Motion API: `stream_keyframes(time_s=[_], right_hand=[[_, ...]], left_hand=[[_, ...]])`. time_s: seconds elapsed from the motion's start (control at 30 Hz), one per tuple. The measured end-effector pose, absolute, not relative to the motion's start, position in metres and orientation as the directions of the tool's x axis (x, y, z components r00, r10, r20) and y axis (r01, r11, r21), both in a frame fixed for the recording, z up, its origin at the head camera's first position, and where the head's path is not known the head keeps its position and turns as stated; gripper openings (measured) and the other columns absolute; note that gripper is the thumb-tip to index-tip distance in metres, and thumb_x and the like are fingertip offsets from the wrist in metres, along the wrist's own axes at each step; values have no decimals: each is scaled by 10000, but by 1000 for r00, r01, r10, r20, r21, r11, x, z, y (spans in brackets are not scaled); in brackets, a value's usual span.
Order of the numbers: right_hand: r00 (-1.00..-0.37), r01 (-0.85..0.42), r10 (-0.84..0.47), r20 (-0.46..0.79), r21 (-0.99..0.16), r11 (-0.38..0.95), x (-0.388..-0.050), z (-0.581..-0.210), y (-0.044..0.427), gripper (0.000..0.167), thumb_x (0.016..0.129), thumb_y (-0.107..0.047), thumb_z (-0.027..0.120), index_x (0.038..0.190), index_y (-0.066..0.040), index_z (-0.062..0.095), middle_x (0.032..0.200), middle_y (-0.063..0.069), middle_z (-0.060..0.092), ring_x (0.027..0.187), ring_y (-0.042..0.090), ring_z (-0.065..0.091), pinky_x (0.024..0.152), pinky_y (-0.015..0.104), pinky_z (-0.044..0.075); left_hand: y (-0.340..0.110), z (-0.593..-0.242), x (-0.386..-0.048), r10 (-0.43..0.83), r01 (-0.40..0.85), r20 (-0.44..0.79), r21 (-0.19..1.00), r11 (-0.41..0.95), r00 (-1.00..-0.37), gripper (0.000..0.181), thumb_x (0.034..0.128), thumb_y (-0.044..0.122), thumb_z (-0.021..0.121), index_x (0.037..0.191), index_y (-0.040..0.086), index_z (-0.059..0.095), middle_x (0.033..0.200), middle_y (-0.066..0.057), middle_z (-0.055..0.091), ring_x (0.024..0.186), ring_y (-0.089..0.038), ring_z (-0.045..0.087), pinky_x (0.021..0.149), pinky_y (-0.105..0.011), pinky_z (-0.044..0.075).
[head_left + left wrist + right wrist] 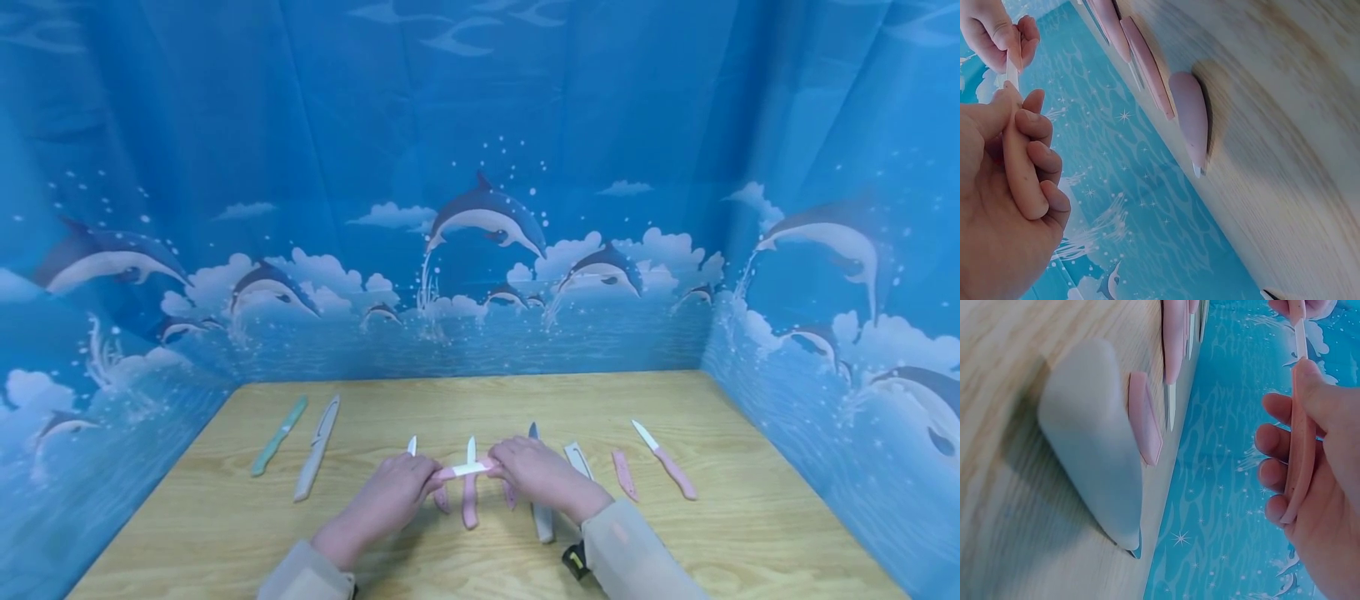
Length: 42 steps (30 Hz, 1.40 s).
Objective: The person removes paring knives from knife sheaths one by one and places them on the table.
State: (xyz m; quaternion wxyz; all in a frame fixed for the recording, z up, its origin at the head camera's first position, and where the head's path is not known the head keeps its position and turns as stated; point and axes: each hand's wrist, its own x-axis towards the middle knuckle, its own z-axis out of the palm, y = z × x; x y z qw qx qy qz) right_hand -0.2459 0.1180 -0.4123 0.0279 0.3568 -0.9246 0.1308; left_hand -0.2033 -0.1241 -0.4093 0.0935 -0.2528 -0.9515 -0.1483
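One pink knife (469, 469) is held by its handle (1024, 172) in the left hand (393, 492), and one pink cover (1299, 440) is gripped in the right hand (540, 475); the blade (1300, 340) is seen between them, above the table (750, 533). Below and to the right are laid three more pink knives (470, 504), one grey knife (543, 525), three pink covers (624, 475) and one grey cover (577, 460); at the left, one green knife (268, 456) and another grey knife (311, 467).

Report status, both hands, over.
Left hand grips slim pink knife handle. Right hand holds slim pink sheath. White blade shows between them. Another pink-handled knife below.
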Motion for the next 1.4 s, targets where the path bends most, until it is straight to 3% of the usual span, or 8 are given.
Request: stream_keyframes(time_s=[0.53, 1.1, 1.4], right_hand=[[-762, -645, -635, 127, -229, 729, -245, -411, 117, 257, 990, -370, 490, 1092, -178, 627, 933, -133, 606, 939, 75, 575, 940, 351, 469], [-740, -672, -655, 152, -201, 713, -246, -409, 119, 241, 996, -341, 495, 1123, -182, 623, 1005, -94, 644, 997, 115, 605, 963, 373, 470], [-718, -695, -670, 187, -177, 696, -247, -410, 120, 256, 995, -351, 491, 1102, -161, 624, 1003, -85, 650, 986, 114, 611, 952, 372, 480]], left_hand=[[-126, -408, -202, 446, 493, 222, 257, 831, -867, 176, 982, 294, 541, 1005, 161, 654, 899, 85, 651, 817, -78, 548, 816, -396, 470], [-130, -410, -203, 439, 498, 250, 271, 824, -863, 184, 979, 285, 542, 1019, 154, 664, 968, 24, 687, 899, -157, 610, 854, -427, 486], [-131, -409, -203, 440, 495, 242, 266, 827, -865, 195, 988, 298, 528, 1029, 155, 654, 910, 72, 653, 878, -121, 590, 863, -421, 477]])
